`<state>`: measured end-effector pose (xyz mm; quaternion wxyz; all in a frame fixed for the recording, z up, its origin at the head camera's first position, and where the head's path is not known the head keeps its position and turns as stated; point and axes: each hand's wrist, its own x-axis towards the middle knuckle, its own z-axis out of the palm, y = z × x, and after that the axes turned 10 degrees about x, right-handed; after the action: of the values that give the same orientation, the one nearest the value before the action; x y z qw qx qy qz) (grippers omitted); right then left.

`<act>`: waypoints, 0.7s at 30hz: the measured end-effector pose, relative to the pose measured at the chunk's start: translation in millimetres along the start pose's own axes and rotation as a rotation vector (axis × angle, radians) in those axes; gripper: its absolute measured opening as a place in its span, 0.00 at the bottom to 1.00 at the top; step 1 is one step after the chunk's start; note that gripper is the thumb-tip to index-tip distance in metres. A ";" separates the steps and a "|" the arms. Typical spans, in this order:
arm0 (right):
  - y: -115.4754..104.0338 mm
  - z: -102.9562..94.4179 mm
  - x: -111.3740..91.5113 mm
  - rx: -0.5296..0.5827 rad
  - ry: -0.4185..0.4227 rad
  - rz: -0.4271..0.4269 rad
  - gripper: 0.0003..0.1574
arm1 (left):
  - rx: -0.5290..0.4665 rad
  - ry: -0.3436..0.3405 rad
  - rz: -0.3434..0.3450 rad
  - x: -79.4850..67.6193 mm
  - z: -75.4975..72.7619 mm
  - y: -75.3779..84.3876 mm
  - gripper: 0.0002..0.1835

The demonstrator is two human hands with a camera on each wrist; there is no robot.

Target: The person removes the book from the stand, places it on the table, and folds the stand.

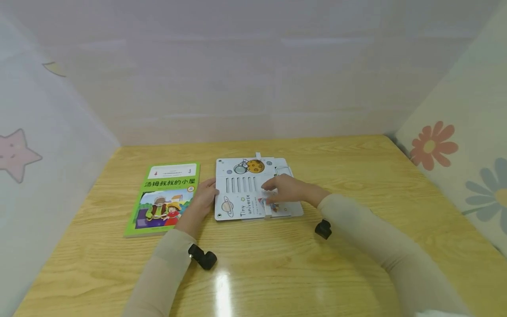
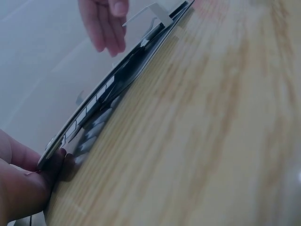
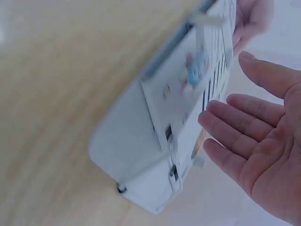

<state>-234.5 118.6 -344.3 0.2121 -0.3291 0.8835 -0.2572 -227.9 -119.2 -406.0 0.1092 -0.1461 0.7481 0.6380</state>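
Observation:
A white book stand lies folded nearly flat on the table, printed with "Tiny universe", planets and an astronaut. Slots run across its middle, and a white page clip stands at its near edge. My left hand pinches the stand's left edge; in the left wrist view the thumb and fingers grip its corner, that edge slightly raised. Over the right half of the stand hovers my right hand. Its fingers are relaxed and hold nothing in the right wrist view, where a wire support shows at the stand's end.
Left of the stand, a green picture book lies flat on the wooden table. Pale cloth walls close off the back and both sides, with a printed star at left and flowers at right. Each wrist carries a small black camera.

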 end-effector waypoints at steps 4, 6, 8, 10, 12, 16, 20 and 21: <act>11.1 -17.0 16.7 -0.020 0.024 0.033 0.28 | -0.003 0.003 0.001 0.5 1.0 0.3 0.31; 18.9 -23.8 25.8 -0.043 0.045 0.063 0.29 | -0.002 0.007 -0.001 0.0 1.2 0.5 0.31; 26.7 -28.9 34.5 -0.060 0.078 0.103 0.30 | -0.003 0.012 -0.005 -0.6 1.5 0.8 0.31; 34.4 -32.5 42.2 -0.068 0.121 0.151 0.32 | -0.007 0.011 -0.005 -1.1 1.9 0.8 0.31; 40.2 -34.7 48.5 -0.043 0.168 0.204 0.33 | -0.007 0.009 -0.003 -1.3 2.7 0.7 0.30; 46.6 -34.3 59.1 0.034 0.243 0.288 0.37 | -0.010 0.005 0.000 -1.4 4.4 0.7 0.30; 49.4 -28.7 69.6 0.105 0.287 0.330 0.41 | -0.017 0.014 -0.006 -1.5 4.9 0.9 0.30; 50.4 -27.0 72.1 0.135 0.298 0.339 0.42 | -0.017 0.012 -0.003 -1.6 5.1 0.9 0.30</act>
<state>-323.0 110.1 -368.1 0.1408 -0.1195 0.9286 -0.3220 -226.8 -114.0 -405.4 0.1044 -0.1519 0.7433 0.6431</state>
